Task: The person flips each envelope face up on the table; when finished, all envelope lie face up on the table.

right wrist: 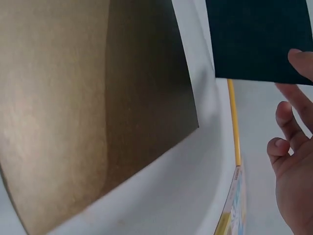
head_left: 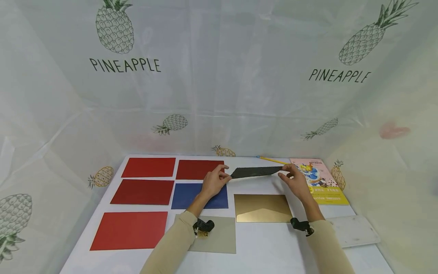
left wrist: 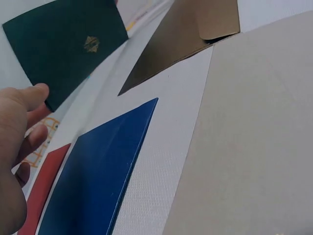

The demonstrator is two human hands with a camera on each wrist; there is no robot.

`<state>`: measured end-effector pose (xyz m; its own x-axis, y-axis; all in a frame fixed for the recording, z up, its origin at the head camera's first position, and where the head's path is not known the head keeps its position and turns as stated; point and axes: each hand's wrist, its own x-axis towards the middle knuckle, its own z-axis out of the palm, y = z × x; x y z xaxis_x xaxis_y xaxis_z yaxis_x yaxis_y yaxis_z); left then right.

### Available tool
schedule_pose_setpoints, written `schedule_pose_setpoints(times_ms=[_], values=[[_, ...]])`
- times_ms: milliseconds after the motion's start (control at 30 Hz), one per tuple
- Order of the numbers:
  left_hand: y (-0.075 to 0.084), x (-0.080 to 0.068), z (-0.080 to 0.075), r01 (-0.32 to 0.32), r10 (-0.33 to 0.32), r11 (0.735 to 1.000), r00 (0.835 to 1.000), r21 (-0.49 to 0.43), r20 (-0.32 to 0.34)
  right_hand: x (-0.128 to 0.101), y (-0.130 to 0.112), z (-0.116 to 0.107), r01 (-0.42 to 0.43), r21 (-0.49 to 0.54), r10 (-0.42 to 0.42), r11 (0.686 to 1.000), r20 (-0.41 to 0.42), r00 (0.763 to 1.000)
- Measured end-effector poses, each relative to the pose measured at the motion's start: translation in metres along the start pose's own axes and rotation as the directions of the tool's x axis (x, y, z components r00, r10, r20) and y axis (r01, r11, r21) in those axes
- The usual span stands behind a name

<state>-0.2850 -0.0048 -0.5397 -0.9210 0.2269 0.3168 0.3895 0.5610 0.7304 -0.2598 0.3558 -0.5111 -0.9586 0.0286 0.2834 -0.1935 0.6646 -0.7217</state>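
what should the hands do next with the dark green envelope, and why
Probably lower the dark green envelope flat onto the table behind the gold envelope: the left hand and right hand hold it raised by opposite ends, while the blue envelope and gold one lie flat.

Dark green card point(left wrist: 63, 58): paper-like, smooth, matt; emblem point(left wrist: 91, 44) metallic-looking. Gold envelope point(head_left: 262, 205): smooth, metallic sheen. Blue card point(left wrist: 98, 171): smooth, faint gloss. Grey card point(left wrist: 254, 122): matt, paper-like. Red cards point(head_left: 130, 231): matt. White tabletop point(left wrist: 151, 166): fine-grained texture. Pineapple-print sheet point(head_left: 222, 57): plastic look, creased, soft sheen. Sleeves point(head_left: 171, 245): matt cloth.
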Motion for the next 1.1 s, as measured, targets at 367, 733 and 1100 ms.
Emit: schedule_pose_setpoints(times_ms=[367, 733, 1100], values=[[0.006, -0.001, 0.004, -0.042, 0.042, 0.998, 0.999, 0.047, 0.005, 0.002, 0.009, 0.012, 0.039, -0.157, -0.012, 0.987, 0.168, 0.986], [0.0, -0.008, 0.011, -0.076, 0.062, 0.976, 0.995, 0.205, 0.076, 0.001, 0.007, 0.021, 0.0, -0.242, 0.075, 0.97, 0.301, 0.951], [-0.006, -0.006, 0.015, -0.043, 0.025, 0.964, 0.997, 0.263, 0.073, 0.003, 0.012, 0.021, 0.008, -0.286, 0.078, 0.958, 0.288, 0.954]])
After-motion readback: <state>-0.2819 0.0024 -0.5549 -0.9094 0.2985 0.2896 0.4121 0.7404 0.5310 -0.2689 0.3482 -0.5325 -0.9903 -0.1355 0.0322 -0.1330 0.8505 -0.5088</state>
